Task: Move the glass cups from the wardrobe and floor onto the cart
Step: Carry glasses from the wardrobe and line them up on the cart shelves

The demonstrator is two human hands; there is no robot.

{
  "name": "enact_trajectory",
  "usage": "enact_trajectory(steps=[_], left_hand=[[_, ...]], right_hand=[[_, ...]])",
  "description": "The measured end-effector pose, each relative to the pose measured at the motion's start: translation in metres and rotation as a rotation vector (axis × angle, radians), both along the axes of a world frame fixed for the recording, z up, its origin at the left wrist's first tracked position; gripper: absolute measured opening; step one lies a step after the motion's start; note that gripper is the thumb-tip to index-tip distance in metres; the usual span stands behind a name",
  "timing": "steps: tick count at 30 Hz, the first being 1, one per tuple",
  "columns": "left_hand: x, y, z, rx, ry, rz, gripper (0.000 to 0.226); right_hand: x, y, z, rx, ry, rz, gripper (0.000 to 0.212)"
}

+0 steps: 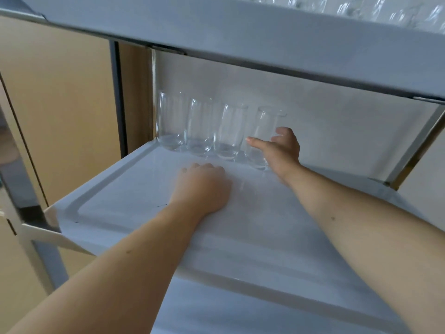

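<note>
Four clear glass cups [218,128] line the grey cart shelf [134,189]; more wait on top.
Our right hand [280,150] curls its fingers [257,141] round the fourth; left hand [203,186] curled, empty.

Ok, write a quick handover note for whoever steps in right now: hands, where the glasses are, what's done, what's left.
Right hand: curled round the rightmost glass of the row, thumb across its front; the glass stands on the middle shelf.
Left hand: blurred, resting on the shelf and holding nothing; whether its fingers are curled cannot be told.
Glasses: four upright in a row at the back of the shelf, the other three to the left. More glasses stand on the top shelf.
Done: four placed here, though the last is not yet released.
Left: release it, then fetch any remaining cups; wardrobe and floor are out of view.
</note>
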State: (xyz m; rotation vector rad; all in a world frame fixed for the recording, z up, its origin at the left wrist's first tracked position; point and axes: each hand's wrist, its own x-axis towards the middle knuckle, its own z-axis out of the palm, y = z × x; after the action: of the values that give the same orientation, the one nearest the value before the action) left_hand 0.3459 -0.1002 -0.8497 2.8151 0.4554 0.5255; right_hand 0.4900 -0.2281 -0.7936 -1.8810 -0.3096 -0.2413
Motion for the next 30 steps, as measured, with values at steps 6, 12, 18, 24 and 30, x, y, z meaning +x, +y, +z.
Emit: enact_trajectory(steps=[6, 12, 18, 24, 30], left_hand=[[0.000, -0.001, -0.001, 0.008, 0.000, 0.007, 0.037], [0.001, -0.001, -0.001, 0.021, -0.003, 0.014, 0.038], [0.001, 0.000, -0.003, 0.026, -0.009, 0.017, 0.038], [0.002, 0.002, -0.003, 0.021, -0.011, 0.014, 0.037], [0.001, 0.000, -0.001, 0.017, 0.000, 0.014, 0.036]], right_hand=[[0.013, 0.015, -0.011, 0.010, 0.013, -0.005, 0.101], [0.025, 0.019, -0.015, 0.011, 0.003, -0.023, 0.104], [0.028, 0.020, -0.021, 0.010, 0.001, -0.002, 0.102], [0.018, 0.009, -0.022, -0.089, 0.053, -0.012, 0.113], [-0.011, -0.035, -0.028, -0.215, 0.021, -0.033, 0.095]])
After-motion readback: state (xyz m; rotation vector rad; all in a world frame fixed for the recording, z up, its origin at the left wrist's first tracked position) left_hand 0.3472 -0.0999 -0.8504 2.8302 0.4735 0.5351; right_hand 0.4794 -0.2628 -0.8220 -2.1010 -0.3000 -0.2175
